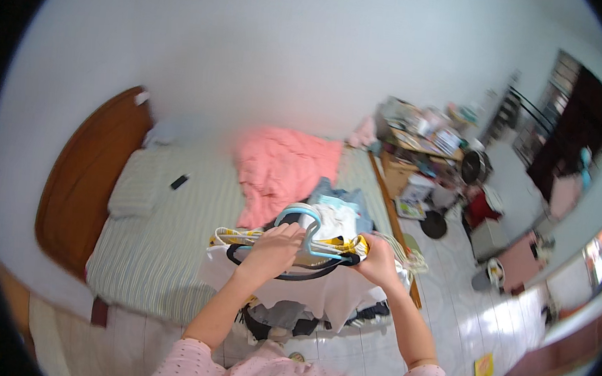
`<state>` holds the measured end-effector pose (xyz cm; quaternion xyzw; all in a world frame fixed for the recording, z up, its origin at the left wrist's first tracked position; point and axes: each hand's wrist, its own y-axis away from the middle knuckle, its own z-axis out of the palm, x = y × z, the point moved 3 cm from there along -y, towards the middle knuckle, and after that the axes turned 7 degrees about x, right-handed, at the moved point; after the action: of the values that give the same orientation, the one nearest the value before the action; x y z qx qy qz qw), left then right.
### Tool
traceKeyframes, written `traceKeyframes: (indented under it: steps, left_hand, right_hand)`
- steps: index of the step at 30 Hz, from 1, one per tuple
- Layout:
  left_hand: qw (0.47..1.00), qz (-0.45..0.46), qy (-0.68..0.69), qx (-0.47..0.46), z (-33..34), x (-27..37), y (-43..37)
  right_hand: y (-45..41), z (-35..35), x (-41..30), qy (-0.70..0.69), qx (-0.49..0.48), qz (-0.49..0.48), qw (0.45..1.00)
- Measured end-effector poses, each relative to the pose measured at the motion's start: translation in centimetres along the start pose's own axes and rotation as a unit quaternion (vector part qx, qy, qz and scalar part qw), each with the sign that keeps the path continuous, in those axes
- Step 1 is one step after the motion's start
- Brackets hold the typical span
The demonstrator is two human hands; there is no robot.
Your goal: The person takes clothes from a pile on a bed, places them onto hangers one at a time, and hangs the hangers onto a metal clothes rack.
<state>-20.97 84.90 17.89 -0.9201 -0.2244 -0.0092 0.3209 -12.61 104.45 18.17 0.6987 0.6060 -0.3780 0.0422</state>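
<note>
Several clothes hangers are bunched in front of me, with a light blue plastic hanger (312, 236) on top and garments hanging from them. My left hand (275, 247) is closed around the hangers near their hooks. At the right end, my right hand (378, 260) grips the shoulder of a yellow-and-white garment (355, 245). A white garment (293, 288) with a black neckline hangs toward me. Just beyond the hangers, a pile of white, light blue and denim clothes (336, 212) lies on the bed.
The bed has a striped sheet (179, 252), a pink blanket (292, 166), a pillow (134, 183), a black phone (179, 181) and a wooden headboard (89, 182). A cluttered desk (410, 143) and a fan (475, 167) stand right of the bed's foot.
</note>
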Motion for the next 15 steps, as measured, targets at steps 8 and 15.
traceKeyframes:
  steps: [8, 15]
  left_hand:
    - [0.962, 0.212, 0.165, 0.047, 3.7, 7.9, -9.3]
    - [0.893, 0.326, 0.309, 0.037, 7.8, 19.8, -14.0]
  right_hand:
    - [8.5, -12.0, 3.1, -0.053, 0.168, 0.159, 0.971]
    - [18.8, -21.7, 5.0, 0.047, 0.273, 0.284, 0.918]
